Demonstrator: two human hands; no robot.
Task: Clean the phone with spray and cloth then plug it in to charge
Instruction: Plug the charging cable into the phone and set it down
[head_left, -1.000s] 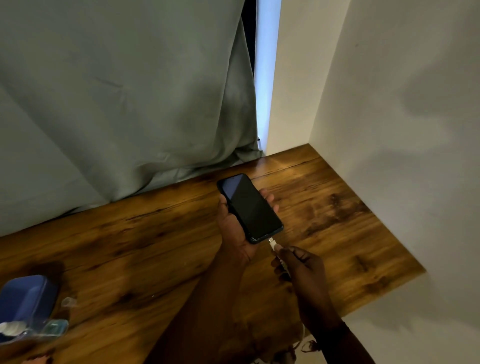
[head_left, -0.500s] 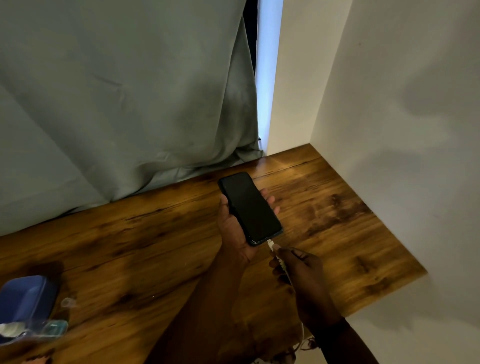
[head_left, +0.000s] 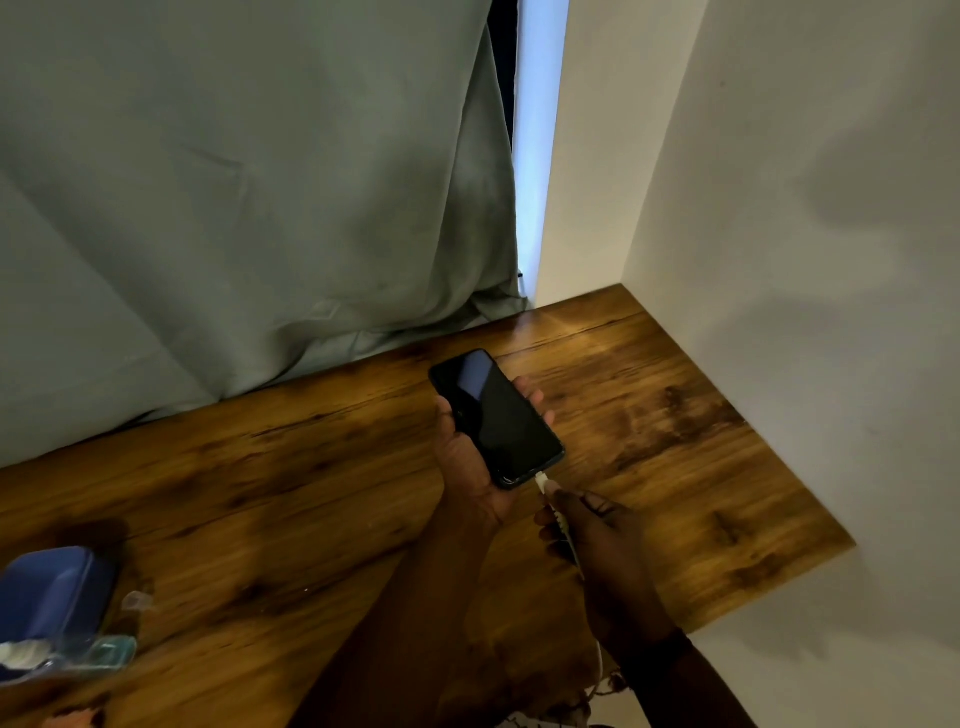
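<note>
Left hand (head_left: 467, 467) cradles the phone (head_left: 496, 418) in its palm, fingers wrapped round both long edges, dark screen facing up, above the wooden desk (head_left: 260, 493) and towards its far right corner. Right hand (head_left: 597, 530) pinches the white charging plug (head_left: 542, 480) between thumb and fingertips. The plug tip touches the phone's bottom edge; can't tell if it's seated. The cable trails down off the desk's near edge. Blue case (head_left: 52, 592) sits on the desk's far left, blurred. Grey curtain (head_left: 234, 182) behind.

A home room: a wooden desk (head_left: 311, 493) in a white-walled corner, a grey-green curtain (head_left: 249, 197) behind it.
</note>
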